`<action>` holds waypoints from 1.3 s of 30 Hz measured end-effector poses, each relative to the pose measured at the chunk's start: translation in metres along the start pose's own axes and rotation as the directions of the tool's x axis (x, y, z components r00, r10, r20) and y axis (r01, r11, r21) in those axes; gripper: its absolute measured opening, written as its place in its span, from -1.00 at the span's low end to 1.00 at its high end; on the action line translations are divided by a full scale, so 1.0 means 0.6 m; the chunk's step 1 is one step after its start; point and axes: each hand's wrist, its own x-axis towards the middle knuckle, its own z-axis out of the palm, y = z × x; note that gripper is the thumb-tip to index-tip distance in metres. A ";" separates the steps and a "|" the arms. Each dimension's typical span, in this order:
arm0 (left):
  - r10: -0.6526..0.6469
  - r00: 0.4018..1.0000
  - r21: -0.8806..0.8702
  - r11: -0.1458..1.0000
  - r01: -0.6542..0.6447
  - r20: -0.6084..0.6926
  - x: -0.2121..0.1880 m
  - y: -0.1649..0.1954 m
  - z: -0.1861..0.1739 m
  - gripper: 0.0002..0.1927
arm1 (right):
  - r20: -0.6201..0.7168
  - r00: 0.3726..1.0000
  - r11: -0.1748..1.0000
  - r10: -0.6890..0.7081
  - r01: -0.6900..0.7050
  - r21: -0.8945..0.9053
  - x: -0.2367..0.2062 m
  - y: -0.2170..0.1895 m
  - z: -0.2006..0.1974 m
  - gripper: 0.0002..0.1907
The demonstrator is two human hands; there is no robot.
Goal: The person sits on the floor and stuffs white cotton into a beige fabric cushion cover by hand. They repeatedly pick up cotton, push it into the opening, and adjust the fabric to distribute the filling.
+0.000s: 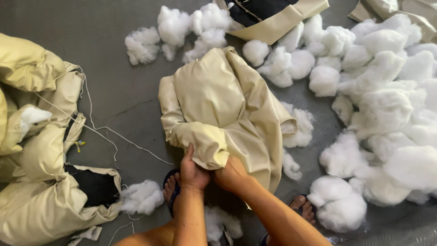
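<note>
hands gripping edge of beige cover [227,105] — left hand [193,171], right hand [232,175] both clenched, white stuffing [387,114] crowding right, bare floor [118,91] left

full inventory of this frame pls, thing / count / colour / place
cream cover: 1, cream-beige, centre, partly stuffed, both hands at its lower edge
stuffed covers: a pile, count unclear, cream with black openings, left edge
flat covers: at least 2, cream, one with black lining, top edge centre and top right
white stuffing: many loose clumps, white, heaped right, scattered top centre, one clump lower left
white cord: loose strands, white, floor between left pile and centre
floor: grey, textured sheet at right
sandals: 2, dark blue, on the person's feet, bottom centre
left hand: gripping the cream cover's edge
right hand: at the cover's opening, fingers hidden
</note>
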 end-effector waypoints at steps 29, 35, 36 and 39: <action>0.449 0.601 0.742 -0.509 -0.436 0.661 -0.071 0.001 0.079 -0.83 | -0.246 0.912 0.944 -0.329 0.322 -0.069 -0.006 0.010 0.078 -0.66; 0.225 0.775 0.795 -0.331 -0.509 0.590 -0.123 -0.005 0.122 -0.79 | -0.115 0.992 -0.109 -0.049 0.109 0.988 -0.008 0.011 0.095 -0.77; 0.185 0.822 0.828 -0.299 -0.475 0.539 -0.133 -0.005 0.128 -0.78 | -0.034 0.999 -0.256 -0.039 0.023 0.966 -0.005 0.009 0.098 -0.76; 0.104 0.915 0.906 -0.222 -0.360 0.389 -0.150 -0.003 0.139 -0.74 | 0.152 0.988 -0.316 -0.029 -0.153 0.936 0.004 -0.004 0.102 -0.74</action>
